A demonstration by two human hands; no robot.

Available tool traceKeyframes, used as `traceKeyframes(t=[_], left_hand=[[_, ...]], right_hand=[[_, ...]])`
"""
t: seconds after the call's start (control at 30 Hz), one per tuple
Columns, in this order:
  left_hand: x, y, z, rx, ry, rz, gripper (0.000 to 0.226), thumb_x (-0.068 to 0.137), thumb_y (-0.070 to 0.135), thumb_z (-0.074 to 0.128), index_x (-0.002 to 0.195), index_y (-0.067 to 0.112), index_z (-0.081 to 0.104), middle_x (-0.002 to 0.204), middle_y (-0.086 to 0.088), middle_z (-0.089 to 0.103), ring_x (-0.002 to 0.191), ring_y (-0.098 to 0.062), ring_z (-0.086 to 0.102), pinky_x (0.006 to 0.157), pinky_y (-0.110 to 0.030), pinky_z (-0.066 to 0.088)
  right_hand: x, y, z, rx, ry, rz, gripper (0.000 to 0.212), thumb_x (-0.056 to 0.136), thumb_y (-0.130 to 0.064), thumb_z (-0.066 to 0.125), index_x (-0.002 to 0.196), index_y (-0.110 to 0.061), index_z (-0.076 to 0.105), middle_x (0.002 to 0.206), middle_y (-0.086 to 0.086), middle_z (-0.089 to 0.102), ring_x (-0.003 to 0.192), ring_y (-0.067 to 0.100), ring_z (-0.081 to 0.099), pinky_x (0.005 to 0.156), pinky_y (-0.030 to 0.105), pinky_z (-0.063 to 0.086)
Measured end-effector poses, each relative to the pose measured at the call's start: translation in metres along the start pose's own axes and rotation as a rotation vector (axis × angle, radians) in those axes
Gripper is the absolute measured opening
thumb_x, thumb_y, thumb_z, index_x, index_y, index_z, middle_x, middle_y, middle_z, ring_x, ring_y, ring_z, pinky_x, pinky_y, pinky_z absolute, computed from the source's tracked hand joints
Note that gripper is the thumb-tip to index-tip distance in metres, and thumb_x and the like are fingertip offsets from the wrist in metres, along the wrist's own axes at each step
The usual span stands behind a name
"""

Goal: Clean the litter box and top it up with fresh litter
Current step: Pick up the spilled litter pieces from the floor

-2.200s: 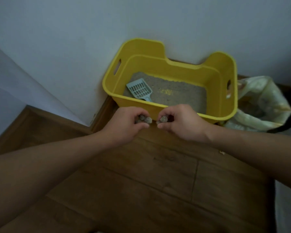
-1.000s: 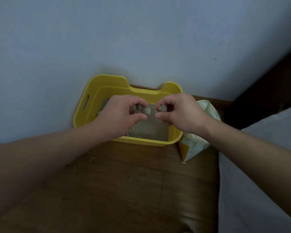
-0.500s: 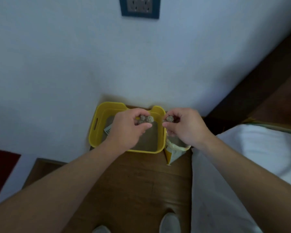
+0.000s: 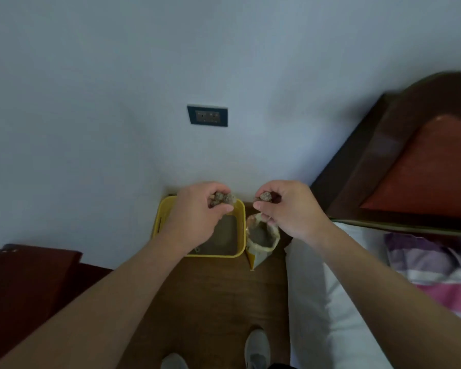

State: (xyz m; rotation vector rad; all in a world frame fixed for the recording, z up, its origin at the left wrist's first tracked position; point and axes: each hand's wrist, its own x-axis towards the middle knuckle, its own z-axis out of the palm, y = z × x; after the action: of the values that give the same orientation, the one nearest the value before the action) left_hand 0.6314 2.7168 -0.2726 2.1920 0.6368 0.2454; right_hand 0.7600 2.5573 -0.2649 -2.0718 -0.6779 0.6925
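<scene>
Both hands were pinched shut on grey clumps, the left hand [image 4: 197,211] over the yellow litter box [image 4: 162,214] at twelve o'clock, the right hand [image 4: 288,209] above the open litter bag [image 4: 262,237], and the clumps [image 4: 222,198] looked crumbly, best cradled from beneath.

Litter box [image 4: 240,222]: yellow plastic, smooth, slight sheen.
Litter [image 4: 221,239]: grey, granular, matt.
Clumps [image 4: 222,198]: rough, gritty crust.
Bag [image 4: 261,251]: thin crinkled film.
Floor [image 4: 210,302]: wood planks, matt.
Wall [image 4: 117,102]: painted, smooth, matt.
Headboard [image 4: 362,155]: dark wood.
</scene>
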Motion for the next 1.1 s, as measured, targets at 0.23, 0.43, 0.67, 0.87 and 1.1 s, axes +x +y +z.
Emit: traceKeyframes(t=[0.23,0.43,0.67,0.87,1.1], left_hand=[[-0.013,0.080,-0.066,-0.005,-0.029,0.015,0.028,0.084,0.023,0.076,0.111,0.026,0.069,0.081,0.012,0.063,0.076,-0.013,0.066,0.077,-0.039,0.059],[-0.029,0.140,-0.108,-0.023,-0.033,0.022,0.029,0.086,0.023,0.073,0.113,0.031,0.067,0.093,0.006,0.067,0.076,-0.011,0.067,0.071,-0.031,0.060],[-0.038,0.186,-0.140,-0.081,-0.028,0.043,0.024,0.084,0.020,0.076,0.102,0.034,0.068,0.082,0.013,0.065,0.066,-0.009,0.066,0.069,-0.033,0.061],[-0.038,0.217,-0.155,-0.106,-0.015,0.011,0.026,0.083,0.021,0.077,0.100,0.038,0.066,0.085,0.007,0.069,0.070,-0.011,0.069,0.071,-0.035,0.062],[-0.035,0.240,-0.158,-0.100,-0.049,0.056,0.026,0.083,0.020,0.077,0.103,0.032,0.068,0.083,0.006,0.069,0.069,-0.012,0.068,0.071,-0.034,0.061]], right_hand=[[-0.038,-0.083,-0.052,0.011,0.017,-0.040,0.019,0.089,-0.012,0.071,0.081,-0.029,0.068,0.069,0.000,0.070,0.066,0.016,0.071,0.060,0.023,0.058],[-0.071,-0.141,-0.085,0.028,0.040,-0.041,0.015,0.088,-0.013,0.072,0.083,-0.027,0.069,0.069,0.002,0.071,0.065,0.020,0.072,0.062,0.029,0.061],[-0.092,-0.184,-0.117,0.033,0.098,-0.056,0.014,0.086,-0.012,0.075,0.081,-0.025,0.070,0.065,0.001,0.070,0.058,0.012,0.070,0.056,0.025,0.057],[-0.104,-0.202,-0.143,0.024,0.116,-0.064,0.009,0.086,-0.012,0.074,0.085,-0.021,0.071,0.068,0.003,0.071,0.060,0.013,0.071,0.057,0.024,0.058],[-0.113,-0.206,-0.153,0.034,0.142,-0.040,0.010,0.086,-0.011,0.074,0.084,-0.020,0.070,0.065,0.003,0.070,0.057,0.013,0.069,0.057,0.027,0.059]])
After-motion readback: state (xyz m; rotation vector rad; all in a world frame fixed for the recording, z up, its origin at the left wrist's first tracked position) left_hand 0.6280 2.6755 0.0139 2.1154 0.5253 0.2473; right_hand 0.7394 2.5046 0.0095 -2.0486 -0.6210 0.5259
